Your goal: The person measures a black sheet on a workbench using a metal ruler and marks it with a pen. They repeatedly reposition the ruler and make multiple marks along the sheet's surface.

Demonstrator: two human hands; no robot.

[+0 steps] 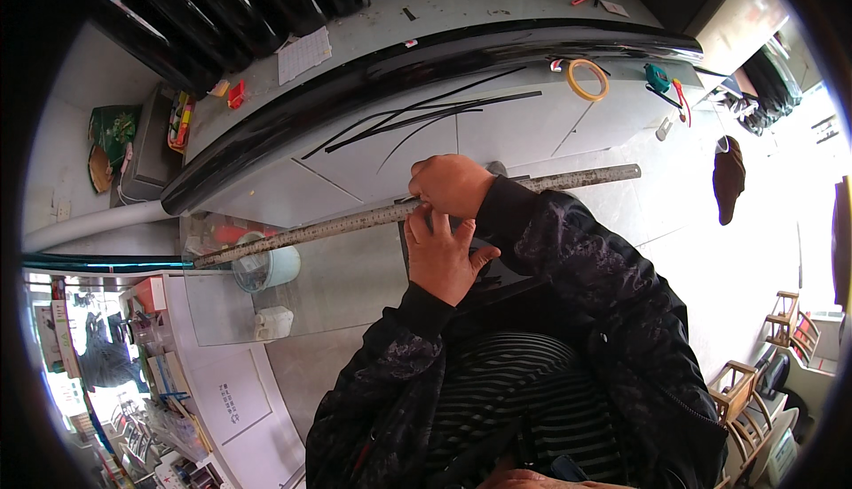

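Observation:
A long, worn steel ruler lies slantwise across the glass tabletop, its right part passing beneath my right forearm. My left hand rests flat with spread fingers, the fingertips at the ruler's near edge. Just beyond them, my right hand is curled around a small, thin tool whose metal end peeks out by the ruler; the fist hides most of it. Under my hands and sleeves lies a dark glossy sheet, partly covered. Several narrow black strips lie crossed beyond the ruler.
A long black film roll spans the far side, with more rolls at upper left. To the right are a yellow tape roll, a teal tape measure and a red-handled tool. A bucket shows through the glass.

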